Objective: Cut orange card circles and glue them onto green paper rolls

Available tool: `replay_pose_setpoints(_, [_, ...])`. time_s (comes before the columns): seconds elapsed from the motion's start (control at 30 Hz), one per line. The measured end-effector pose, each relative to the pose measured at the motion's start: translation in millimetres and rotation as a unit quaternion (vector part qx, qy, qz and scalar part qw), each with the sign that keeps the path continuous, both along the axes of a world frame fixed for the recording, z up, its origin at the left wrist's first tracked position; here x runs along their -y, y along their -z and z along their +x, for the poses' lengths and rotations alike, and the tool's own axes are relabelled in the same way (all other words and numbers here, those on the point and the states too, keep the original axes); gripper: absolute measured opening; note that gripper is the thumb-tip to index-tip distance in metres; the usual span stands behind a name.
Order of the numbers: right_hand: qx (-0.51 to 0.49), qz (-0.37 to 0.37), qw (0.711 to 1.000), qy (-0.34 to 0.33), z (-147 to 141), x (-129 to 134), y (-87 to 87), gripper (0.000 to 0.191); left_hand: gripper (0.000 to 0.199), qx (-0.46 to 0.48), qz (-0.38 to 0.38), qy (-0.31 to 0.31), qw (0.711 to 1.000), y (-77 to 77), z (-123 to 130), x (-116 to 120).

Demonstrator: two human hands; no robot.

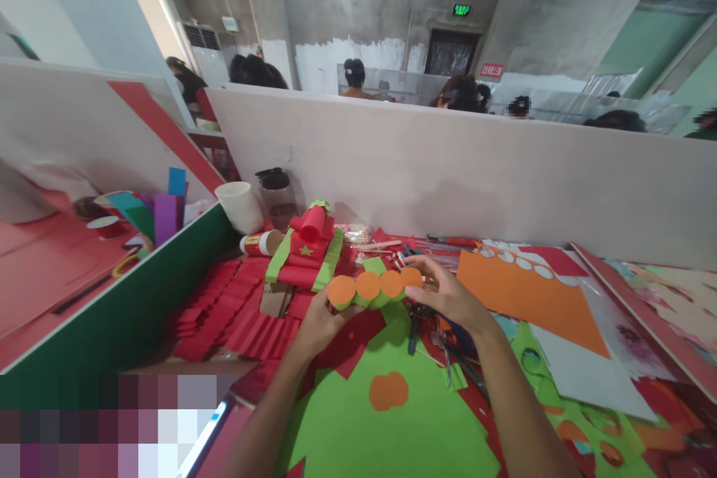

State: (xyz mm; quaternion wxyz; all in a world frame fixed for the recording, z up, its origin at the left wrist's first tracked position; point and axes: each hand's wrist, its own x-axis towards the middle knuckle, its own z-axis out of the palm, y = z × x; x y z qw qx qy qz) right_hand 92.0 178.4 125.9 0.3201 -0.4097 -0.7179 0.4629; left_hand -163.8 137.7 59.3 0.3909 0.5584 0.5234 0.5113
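A row of several orange paper circles (368,286), backed with green paper, is stretched between my two hands. My left hand (330,320) pinches its left end, the thumb and fingers partly hidden behind the paper. At the right end, my right hand (448,295) closes its thumb and forefinger on the last circle. Below lies a large light-green paper sheet (386,433), with orange paper discs (388,391) overlapping on it. Behind my left hand stands a red paper model (307,250) with green strips and a star.
Red folded paper strips (210,306) are piled at the left. An orange sheet with cut-out holes (520,295) lies at the right, beside scissors (442,347). A white cup (240,207) and a dark-lidded bottle (277,198) stand by the white partition (448,172).
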Motion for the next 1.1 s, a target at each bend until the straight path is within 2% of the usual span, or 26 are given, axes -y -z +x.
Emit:
replay_pose_setpoints(0.1, [0.014, 0.012, 1.000, 0.002, -2, 1, -1.0, 0.047, 0.049, 0.002, 0.001, 0.000, 1.000, 0.8, 0, -1])
replay_pose_setpoints(0.37, [-0.058, -0.019, 0.998, 0.024, 9, -5, 2.3, 0.036, 0.053, 0.002, -0.002, 0.002, 1.000, 5.8, -2, -3])
replay_pose_setpoints(0.6, [-0.093, -0.022, 0.990, 0.102, 10, -10, 2.9, 0.035, 0.053, -0.016, 0.010, -0.013, 1.000, 4.2, -1, -2])
replay_pose_setpoints(0.93, [0.007, 0.041, 0.984, 0.171, 0, -9, 0.5, 0.029, 0.054, -0.003, 0.001, -0.001, 1.000, 2.2, -1, -2])
replay_pose_setpoints(1.1, [0.037, 0.064, 0.983, 0.170, 4, -8, -3.9, 0.028, 0.051, -0.004, 0.002, -0.001, 1.000, 2.3, -1, -1])
